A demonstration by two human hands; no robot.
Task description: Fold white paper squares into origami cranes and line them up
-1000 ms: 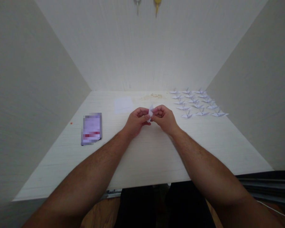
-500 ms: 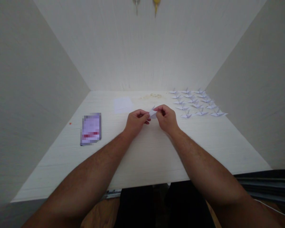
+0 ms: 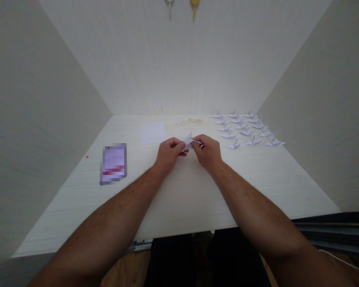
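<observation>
Between my two hands, above the middle of the table, is a small white folded paper crane (image 3: 188, 142). My left hand (image 3: 169, 153) pinches its left side between thumb and fingers. On the other side, my right hand (image 3: 208, 150) grips a pointed part with thumb and forefinger. One pointed tip stands up between the hands; the fingertips cover part of the paper. Several finished white paper cranes (image 3: 253, 141) stand in rows on the table to the right of my right hand.
White paper sheets (image 3: 153, 132) lie behind my left hand. A blurred, purplish flat device (image 3: 113, 163) rests at the left on the white table (image 3: 185, 203). Pale walls enclose three sides. Two handled tools, one yellow (image 3: 194, 8), hang on the back wall.
The paper crane has turned and spread between my fingers, showing a point toward the right. My right hand has shifted its grip slightly; my left hand still pinches the paper.
</observation>
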